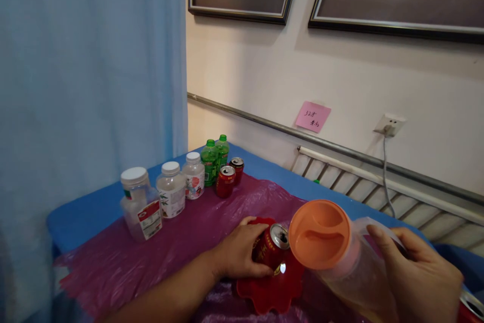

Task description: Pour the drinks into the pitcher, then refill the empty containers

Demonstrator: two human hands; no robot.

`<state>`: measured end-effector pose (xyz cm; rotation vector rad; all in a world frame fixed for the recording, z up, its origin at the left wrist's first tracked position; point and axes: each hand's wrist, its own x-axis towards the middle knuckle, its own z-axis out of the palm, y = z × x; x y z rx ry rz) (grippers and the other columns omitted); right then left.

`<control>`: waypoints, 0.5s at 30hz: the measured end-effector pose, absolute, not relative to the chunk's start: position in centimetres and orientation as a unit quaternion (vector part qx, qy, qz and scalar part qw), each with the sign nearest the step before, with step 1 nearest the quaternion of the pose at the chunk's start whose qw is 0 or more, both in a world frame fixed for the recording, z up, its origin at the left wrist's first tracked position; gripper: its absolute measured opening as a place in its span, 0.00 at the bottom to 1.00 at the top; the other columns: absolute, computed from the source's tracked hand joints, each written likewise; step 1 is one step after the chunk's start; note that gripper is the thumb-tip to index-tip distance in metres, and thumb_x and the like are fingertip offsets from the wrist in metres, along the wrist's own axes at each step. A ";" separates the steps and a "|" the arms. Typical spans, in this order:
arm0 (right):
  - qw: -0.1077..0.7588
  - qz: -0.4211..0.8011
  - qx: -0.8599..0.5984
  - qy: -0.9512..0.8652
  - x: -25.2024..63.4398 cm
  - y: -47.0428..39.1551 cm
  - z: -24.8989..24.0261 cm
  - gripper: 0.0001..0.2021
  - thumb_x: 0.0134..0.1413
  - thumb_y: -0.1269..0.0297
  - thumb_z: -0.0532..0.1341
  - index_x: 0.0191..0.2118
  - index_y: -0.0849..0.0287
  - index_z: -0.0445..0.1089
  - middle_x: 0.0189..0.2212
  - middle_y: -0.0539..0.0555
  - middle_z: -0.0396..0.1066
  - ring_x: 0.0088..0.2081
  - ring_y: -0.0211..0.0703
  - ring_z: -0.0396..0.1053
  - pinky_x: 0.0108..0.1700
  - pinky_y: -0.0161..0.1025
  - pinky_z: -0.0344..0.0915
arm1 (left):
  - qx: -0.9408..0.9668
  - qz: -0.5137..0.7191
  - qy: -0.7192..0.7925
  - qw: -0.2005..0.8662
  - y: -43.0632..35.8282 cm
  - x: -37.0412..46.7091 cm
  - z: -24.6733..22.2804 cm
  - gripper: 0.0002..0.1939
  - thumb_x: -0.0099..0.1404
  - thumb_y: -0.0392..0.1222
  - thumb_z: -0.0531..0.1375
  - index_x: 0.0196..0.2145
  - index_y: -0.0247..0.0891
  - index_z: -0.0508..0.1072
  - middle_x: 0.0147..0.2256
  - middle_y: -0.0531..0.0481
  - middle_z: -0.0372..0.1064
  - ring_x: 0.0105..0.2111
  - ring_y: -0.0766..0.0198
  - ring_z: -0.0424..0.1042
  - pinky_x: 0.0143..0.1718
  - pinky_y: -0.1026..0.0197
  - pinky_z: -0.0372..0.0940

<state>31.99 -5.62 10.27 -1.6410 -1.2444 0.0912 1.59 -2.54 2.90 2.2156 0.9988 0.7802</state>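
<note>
My left hand (244, 250) is wrapped round a red drink can (266, 252), which tilts toward the right over a red scalloped dish (270, 293). In my right hand (419, 272) is the handle of a clear plastic pitcher (359, 272) with an orange lid (319, 235). The pitcher leans left, so its lid comes close to the can's opened top. Some pale liquid shows inside the pitcher. Whether anything flows between pitcher and can, I cannot tell.
Purple plastic sheeting (181, 247) covers part of the blue table (94, 199). Along the back left stand several white-lidded jars (172, 197), two green bottles (209, 162) and two red cans (226, 182). Another can (471, 308) shows at the lower right. A radiator (351, 182) lines the wall.
</note>
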 end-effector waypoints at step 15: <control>0.509 0.034 -0.681 -0.526 32.0 -5.7 10.3 0.23 0.52 0.40 0.65 0.26 0.58 0.74 0.19 0.46 0.65 0.23 0.38 0.63 0.24 0.31 0.58 | 0.832 0.292 0.372 0.290 -2.6 1.6 3.1 0.34 0.51 0.52 0.73 0.54 0.46 0.71 0.51 0.49 0.77 0.51 0.48 0.75 0.67 0.44 0.46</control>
